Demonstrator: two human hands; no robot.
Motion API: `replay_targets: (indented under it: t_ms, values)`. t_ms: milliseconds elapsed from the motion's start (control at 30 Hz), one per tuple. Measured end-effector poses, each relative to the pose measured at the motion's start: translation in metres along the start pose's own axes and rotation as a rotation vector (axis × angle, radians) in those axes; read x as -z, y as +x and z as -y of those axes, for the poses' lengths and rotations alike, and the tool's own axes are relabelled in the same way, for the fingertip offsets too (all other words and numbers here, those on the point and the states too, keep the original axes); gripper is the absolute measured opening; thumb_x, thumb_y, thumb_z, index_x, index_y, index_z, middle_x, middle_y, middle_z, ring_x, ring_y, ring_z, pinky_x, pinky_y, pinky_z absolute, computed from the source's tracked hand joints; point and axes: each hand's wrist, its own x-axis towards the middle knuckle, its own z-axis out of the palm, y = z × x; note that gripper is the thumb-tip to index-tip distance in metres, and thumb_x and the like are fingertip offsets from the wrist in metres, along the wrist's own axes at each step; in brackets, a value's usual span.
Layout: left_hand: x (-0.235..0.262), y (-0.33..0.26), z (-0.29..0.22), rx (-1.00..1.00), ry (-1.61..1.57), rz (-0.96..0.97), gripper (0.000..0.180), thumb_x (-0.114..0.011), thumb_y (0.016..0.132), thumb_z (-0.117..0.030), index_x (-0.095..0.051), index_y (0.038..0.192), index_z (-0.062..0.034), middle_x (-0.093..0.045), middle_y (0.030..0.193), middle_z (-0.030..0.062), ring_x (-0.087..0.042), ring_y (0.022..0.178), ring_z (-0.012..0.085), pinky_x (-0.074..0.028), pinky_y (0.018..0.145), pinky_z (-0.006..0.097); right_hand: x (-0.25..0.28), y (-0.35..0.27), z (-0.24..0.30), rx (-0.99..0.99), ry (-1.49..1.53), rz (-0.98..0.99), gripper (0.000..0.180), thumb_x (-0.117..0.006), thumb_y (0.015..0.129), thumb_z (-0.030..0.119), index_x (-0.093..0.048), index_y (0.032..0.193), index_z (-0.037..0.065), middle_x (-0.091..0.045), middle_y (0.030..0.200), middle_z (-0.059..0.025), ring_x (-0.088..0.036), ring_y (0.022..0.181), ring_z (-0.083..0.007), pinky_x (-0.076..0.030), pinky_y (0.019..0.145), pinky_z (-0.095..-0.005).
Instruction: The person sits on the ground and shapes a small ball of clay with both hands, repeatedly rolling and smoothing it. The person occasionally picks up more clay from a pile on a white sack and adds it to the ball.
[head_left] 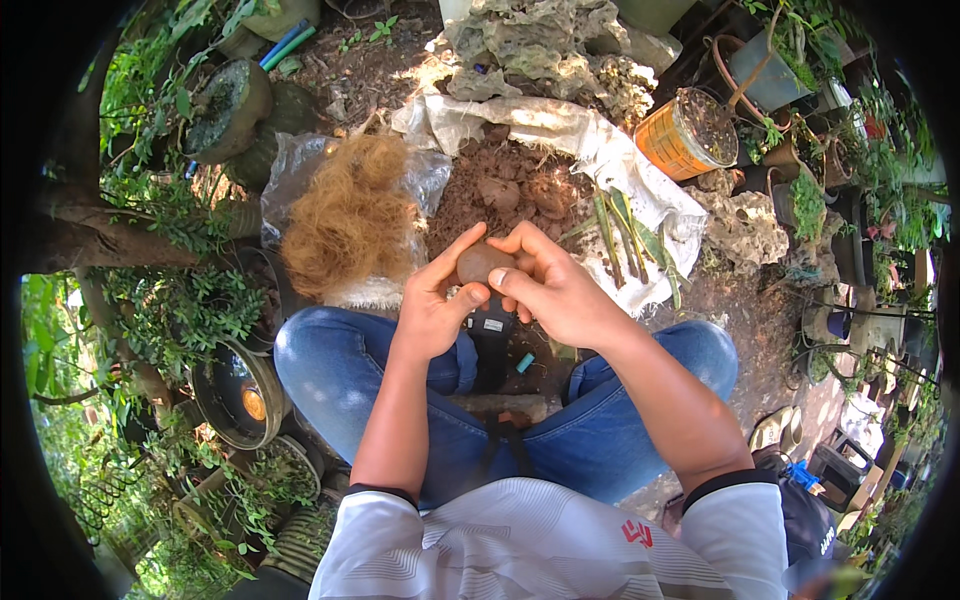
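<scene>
Between my two hands, above my lap, is a smooth, round brown lump (482, 262), perhaps soil or clay. My left hand (432, 308) curves round its left side with the fingertips against it. From the other side my right hand (563, 292) presses it with thumb and fingers. Just beyond lies a heap of reddish-brown soil (470, 190) with rounded clods, on a white woven sack (610, 150). Tan fibre (350, 215) sits in a loose pile on clear plastic at its left. Long green leaf cuttings (630, 235) rest on the sack's right side.
A small teal cylinder (525, 363) lies on the ground between my legs. Rough rocks (540, 45) stand beyond the sack, with an orange bucket (685, 135) of soil at right. Potted plants crowd both sides; a round basin (237, 395) is at left.
</scene>
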Motion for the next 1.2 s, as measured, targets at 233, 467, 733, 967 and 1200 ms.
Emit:
replay_targets:
  t_ms: [233,467,733,967,1200]
  values:
    - [-0.003,0.002,-0.002,-0.064,-0.004,0.035,0.084,-0.079,0.082,-0.044,-0.047,0.147,-0.004,-0.067,0.115,0.0062,-0.063,0.101,0.0141,-0.051,0.089,0.031,0.004,0.002,-0.002,-0.032,0.287,0.005,0.03,-0.06,0.098,0.028,-0.055,0.117,0.005,-0.064,0.082,-0.0039,-0.056,0.07,-0.0089,-0.045,0.063,-0.0262]
    - [-0.008,-0.001,-0.011,-0.042,0.028,0.027,0.085,-0.081,0.08,-0.041,-0.045,0.148,-0.0029,-0.066,0.117,0.007,-0.061,0.107,0.015,-0.048,0.097,0.034,0.003,0.002,0.001,0.019,0.171,-0.029,0.028,-0.06,0.098,0.028,-0.055,0.111,0.004,-0.064,0.079,-0.0035,-0.054,0.068,-0.0082,-0.043,0.061,-0.0261]
    - [-0.005,0.004,-0.003,-0.03,0.023,0.048,0.092,-0.075,0.085,-0.047,-0.033,0.154,-0.0044,-0.063,0.122,0.0092,-0.06,0.11,0.0174,-0.049,0.097,0.035,-0.002,0.008,-0.008,0.016,0.16,-0.091,0.029,-0.063,0.097,0.027,-0.054,0.11,0.003,-0.067,0.083,-0.0067,-0.058,0.072,-0.0107,-0.046,0.064,-0.0285]
    - [-0.016,0.018,0.008,0.21,-0.648,-0.049,0.071,-0.042,0.1,-0.058,-0.025,0.152,-0.0127,-0.061,0.117,0.0153,-0.067,0.105,0.0337,-0.058,0.089,0.044,-0.035,0.008,-0.016,0.306,-0.43,-0.153,0.067,-0.056,0.1,0.036,-0.03,0.15,0.001,-0.057,0.131,-0.028,-0.062,0.115,-0.0404,-0.05,0.096,-0.0446]
    - [0.019,0.024,0.013,0.239,-0.932,-0.291,0.039,-0.044,0.103,-0.049,-0.059,0.107,-0.0131,-0.061,0.09,0.006,-0.059,0.062,0.0184,-0.047,0.046,0.028,0.026,0.005,0.021,0.267,-0.416,-0.364,0.053,-0.064,0.097,0.032,-0.05,0.138,0.003,-0.067,0.104,-0.0103,-0.063,0.085,-0.0175,-0.052,0.074,-0.0337]
